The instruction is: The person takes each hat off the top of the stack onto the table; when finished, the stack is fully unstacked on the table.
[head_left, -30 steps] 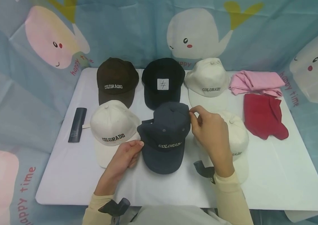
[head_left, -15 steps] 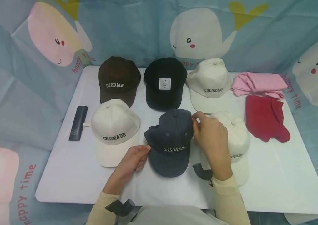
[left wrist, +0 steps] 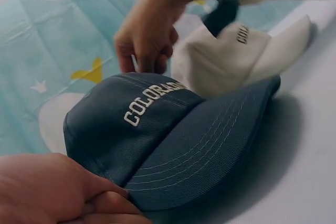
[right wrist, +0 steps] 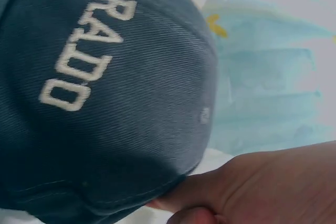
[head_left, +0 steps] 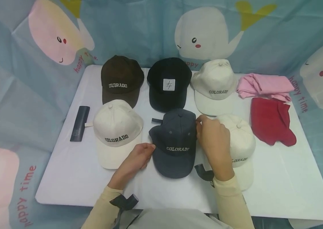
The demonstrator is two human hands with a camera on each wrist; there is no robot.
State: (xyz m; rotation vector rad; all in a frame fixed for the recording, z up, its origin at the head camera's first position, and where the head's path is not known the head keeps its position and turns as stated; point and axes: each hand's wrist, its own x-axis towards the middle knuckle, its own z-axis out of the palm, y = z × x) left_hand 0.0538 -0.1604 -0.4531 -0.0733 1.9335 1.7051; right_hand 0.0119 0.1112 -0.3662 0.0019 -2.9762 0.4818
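Observation:
A navy baseball cap with white COLORADO lettering sits brim toward me in the front row. My left hand pinches it where brim and crown meet on its left side; the left wrist view shows thumb and curled fingers at that corner of the cap. On the opposite side, my right hand pinches the crown's lower edge. In the right wrist view the thumb lies against the edge of the cap, and the other fingertips are mostly hidden. The cap's back strap sticks out at the left.
White caps stand left and right of the navy one. Behind are a brown cap, a black cap and another white cap. Pink and red cloths lie right, a dark tube left, on the white table.
The navy cap has shifted right and toward me, out from against the black cap, with both hands at its sides. Lately it has straightened slightly, and its back strap shows more.

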